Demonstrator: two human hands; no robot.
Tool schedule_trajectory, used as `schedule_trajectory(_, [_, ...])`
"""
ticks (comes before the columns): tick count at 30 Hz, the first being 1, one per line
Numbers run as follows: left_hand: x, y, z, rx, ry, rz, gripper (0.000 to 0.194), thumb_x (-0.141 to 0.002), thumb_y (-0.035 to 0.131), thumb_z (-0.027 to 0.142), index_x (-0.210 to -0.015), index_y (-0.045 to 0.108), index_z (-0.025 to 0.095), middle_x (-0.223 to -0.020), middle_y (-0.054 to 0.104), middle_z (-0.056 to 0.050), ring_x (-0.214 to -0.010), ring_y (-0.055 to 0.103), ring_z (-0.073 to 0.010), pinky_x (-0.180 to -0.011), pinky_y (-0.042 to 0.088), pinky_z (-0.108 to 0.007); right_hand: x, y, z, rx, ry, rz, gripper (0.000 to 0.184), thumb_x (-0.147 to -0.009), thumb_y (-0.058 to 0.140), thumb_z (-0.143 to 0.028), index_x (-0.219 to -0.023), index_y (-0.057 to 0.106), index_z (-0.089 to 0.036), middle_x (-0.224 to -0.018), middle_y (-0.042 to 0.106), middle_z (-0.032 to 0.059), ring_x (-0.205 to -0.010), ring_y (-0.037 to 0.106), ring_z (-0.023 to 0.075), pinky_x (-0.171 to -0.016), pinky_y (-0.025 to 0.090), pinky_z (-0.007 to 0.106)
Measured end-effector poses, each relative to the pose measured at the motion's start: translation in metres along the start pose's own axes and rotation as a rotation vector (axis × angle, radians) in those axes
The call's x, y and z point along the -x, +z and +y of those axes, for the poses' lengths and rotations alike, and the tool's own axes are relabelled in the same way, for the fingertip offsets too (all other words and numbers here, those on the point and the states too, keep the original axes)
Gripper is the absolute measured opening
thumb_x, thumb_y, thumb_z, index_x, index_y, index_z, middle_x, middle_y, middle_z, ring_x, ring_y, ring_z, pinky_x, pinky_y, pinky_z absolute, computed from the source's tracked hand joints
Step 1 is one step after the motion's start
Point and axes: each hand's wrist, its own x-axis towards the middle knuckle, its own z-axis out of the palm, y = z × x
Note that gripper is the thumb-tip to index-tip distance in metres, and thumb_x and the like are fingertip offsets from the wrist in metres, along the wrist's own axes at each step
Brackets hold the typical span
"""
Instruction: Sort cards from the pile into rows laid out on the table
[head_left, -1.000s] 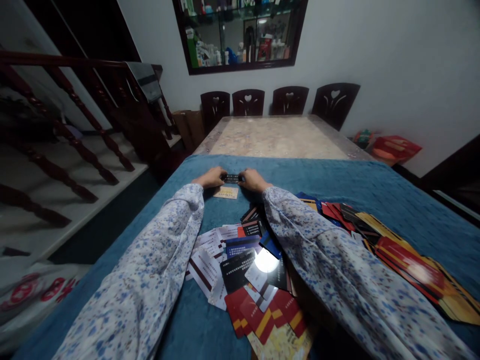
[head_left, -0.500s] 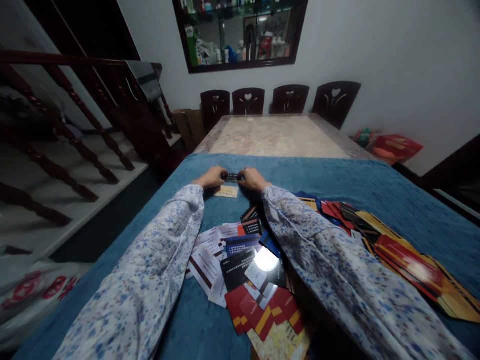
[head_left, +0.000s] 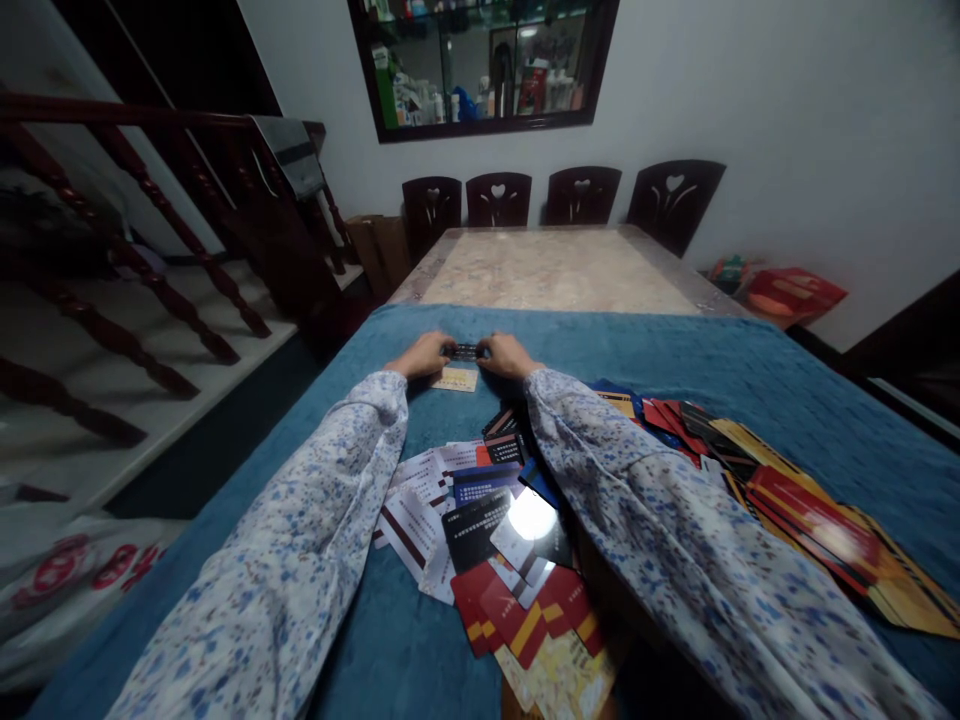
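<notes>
Far out over the blue cloth, my left hand grips the left end of a dark, flat card with pale markings. The fingers of my right hand pinch its other end. Whether it is one card or a thin stack, I cannot tell. Just on the near side of it, a cream-yellow card lies flat on the cloth. Between my forearms spreads a loose pile of cards: white ones, black ones, a blue one and red ones.
A second heap of red and gold cards lies to the right, partly behind my right sleeve. The blue cloth covers the near part of a stone-topped table. Dark chairs stand along its far end. A white plastic bag is at the lower left.
Both hands keep their hold on the dark card, which shows slightly different tilt and markings. The view has shifted a little; the card piles look the same.
</notes>
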Motion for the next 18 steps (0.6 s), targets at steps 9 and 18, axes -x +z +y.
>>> schedule_trajectory(9, [0.012,0.004,-0.005,0.052,0.068,0.107,0.039,-0.081,0.055,0.011,-0.112,0.078,0.016,-0.128,0.07,-0.011,-0.119,0.065,-0.0255,-0.11,0.049,-0.034,0.005,-0.001,0.001,0.013,-0.027,-0.011,0.039,-0.095,0.06,-0.027,-0.132,0.069,-0.02,-0.13,0.068,0.0134,-0.116,0.063,0.0231,-0.098,0.046,0.027])
schedule_trajectory(18, [0.031,0.0,0.0,0.117,0.162,0.16,0.034,-0.082,0.055,0.012,-0.107,0.078,0.016,-0.121,0.072,-0.011,-0.112,0.068,-0.0255,-0.105,0.052,-0.036,0.027,-0.017,-0.005,0.031,-0.039,-0.003,0.041,-0.096,0.056,-0.027,-0.135,0.067,-0.021,-0.133,0.064,0.0164,-0.121,0.059,0.0303,-0.094,0.046,0.034])
